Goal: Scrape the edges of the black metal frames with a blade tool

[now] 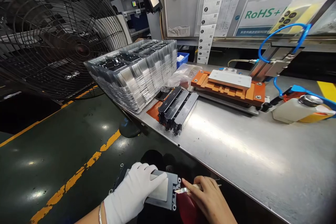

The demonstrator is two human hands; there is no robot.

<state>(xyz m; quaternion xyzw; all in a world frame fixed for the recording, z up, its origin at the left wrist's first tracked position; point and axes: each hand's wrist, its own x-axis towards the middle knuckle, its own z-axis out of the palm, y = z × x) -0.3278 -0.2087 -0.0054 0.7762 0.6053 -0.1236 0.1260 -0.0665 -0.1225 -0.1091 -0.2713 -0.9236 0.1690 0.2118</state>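
My left hand (131, 192), in a white glove, grips a dark grey plastic housing (171, 181) off the table's front edge. A pale rectangular panel (160, 189) covers part of the housing's face, partly under my thumb. My bare right hand (207, 196) is closed round a craft knife (185, 190). Its blade points left, at the notched right end of the housing; whether it touches is too small to tell. Several black plastic parts (178, 106) lie side by side on the metal table (236, 143).
Stacked clear trays (139, 80) with black parts stand at the back left, beside a large fan (78, 49). An orange fixture (228, 89) with a blue air hose (278, 29) sits at the back. A white bottle (291, 110) stands to the right, a blue bin (182, 59) behind.
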